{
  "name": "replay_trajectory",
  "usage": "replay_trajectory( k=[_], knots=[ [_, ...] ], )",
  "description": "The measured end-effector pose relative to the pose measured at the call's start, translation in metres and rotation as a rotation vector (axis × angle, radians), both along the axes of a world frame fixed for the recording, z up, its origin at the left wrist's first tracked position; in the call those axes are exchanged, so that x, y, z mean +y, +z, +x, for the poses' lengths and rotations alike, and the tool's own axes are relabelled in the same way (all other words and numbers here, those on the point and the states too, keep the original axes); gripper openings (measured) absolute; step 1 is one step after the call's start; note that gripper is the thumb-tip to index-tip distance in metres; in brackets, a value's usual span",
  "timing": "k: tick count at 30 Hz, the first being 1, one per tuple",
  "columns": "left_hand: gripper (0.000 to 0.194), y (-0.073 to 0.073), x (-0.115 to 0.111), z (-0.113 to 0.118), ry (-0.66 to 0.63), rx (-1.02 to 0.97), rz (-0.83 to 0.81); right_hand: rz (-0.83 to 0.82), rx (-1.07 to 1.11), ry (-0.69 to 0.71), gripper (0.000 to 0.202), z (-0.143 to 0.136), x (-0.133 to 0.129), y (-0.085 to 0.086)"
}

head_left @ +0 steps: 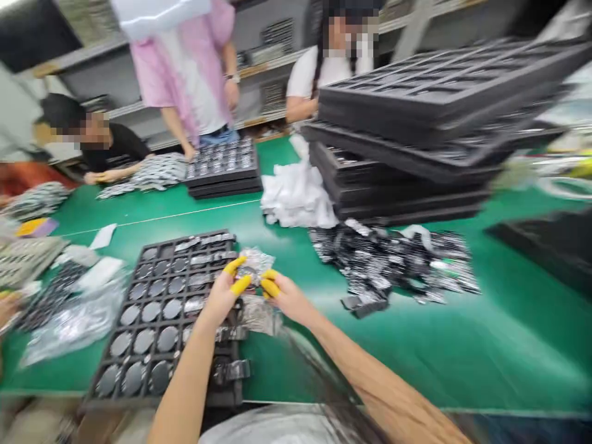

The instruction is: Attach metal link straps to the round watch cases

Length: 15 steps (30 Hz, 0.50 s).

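Note:
My left hand [224,293], with yellow finger covers, pinches a small round watch-like piece [247,272], blurred by motion. Close to its right side, my right hand [287,299] has its yellow-covered fingers pressed together; whatever they hold is too small to make out. Under and around the fingers lie small clear plastic bags [261,313] with shiny bits. Below my left forearm is a black compartment tray [155,280], bearing rows of round dark discs like watch heads [151,311] and a right-hand column of metal links [238,369].
Dark metal watch bands [370,262] lie heaped at right, before tall stacked black trays [393,111]. White crumpled wrapping [296,191] sits beside the stack. Another tray stack [224,166] stands farther back. Plastic bags [78,314] lie left. Several people are across the green table [416,351].

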<state>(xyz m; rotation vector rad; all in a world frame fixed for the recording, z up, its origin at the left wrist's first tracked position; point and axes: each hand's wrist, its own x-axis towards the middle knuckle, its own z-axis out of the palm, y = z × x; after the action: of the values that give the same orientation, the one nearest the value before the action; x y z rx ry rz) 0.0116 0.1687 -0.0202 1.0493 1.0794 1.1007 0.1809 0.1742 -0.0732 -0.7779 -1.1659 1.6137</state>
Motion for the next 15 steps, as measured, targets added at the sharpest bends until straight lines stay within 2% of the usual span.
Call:
replay_trajectory(
  k=[1,3,5,7,11,13,15],
  knots=[
    [0.059,0.0,-0.005,-0.009,0.066,0.034,-0.005,0.024,-0.03,-0.009,0.045,-0.002,-0.001,-0.007],
    [0.058,0.001,-0.008,-0.017,0.169,0.075,-0.007,-0.002,-0.065,0.069,0.042,-0.005,-0.007,-0.014],
    [0.053,0.006,-0.004,-0.026,0.261,0.098,0.006,-0.045,-0.112,0.154,0.045,-0.003,-0.015,-0.015],
    [0.051,0.017,0.006,-0.048,0.368,0.12,0.027,-0.048,-0.188,0.168,0.05,0.002,-0.017,-0.01],
    [0.049,0.044,0.052,-0.12,0.617,0.162,0.041,0.075,-0.425,-0.021,0.047,0.027,0.0,0.003],
    [0.042,0.053,0.081,-0.154,0.697,0.172,0.022,0.155,-0.642,-0.149,0.044,0.047,0.014,0.004],
    [0.033,0.056,0.107,-0.179,0.738,0.179,-0.011,0.26,-0.945,-0.277,0.041,0.07,0.026,0.001]
  ],
)
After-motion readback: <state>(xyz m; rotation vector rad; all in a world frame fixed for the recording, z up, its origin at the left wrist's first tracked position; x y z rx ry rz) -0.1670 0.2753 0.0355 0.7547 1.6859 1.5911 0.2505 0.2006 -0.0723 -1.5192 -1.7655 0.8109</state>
